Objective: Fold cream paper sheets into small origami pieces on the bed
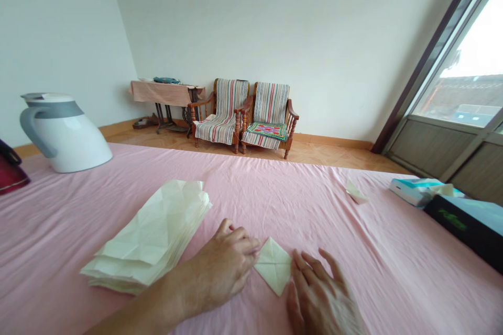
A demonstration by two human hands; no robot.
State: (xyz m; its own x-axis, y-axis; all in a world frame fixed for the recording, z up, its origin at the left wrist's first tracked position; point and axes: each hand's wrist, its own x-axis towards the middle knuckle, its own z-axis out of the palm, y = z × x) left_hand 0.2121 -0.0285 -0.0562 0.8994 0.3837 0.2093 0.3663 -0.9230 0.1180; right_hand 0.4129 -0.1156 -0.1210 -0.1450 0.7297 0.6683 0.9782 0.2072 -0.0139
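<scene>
A small folded square of cream paper point(274, 266) lies on the pink tablecloth point(275, 193) near the front edge. My left hand point(220, 269) rests beside its left corner, fingers curled together and pinching that corner. My right hand point(322, 296) lies flat on the cloth at the paper's right side, fingers stretched out and touching its edge. A thick stack of creased cream paper sheets point(153, 235) sits just left of my left forearm.
A white jug with a grey handle point(63, 131) stands at the back left, a dark red bag point(10, 172) at the left edge. A folded paper piece point(357, 192), a tissue pack point(416, 189) and a black box point(469, 225) lie to the right. Chairs stand beyond.
</scene>
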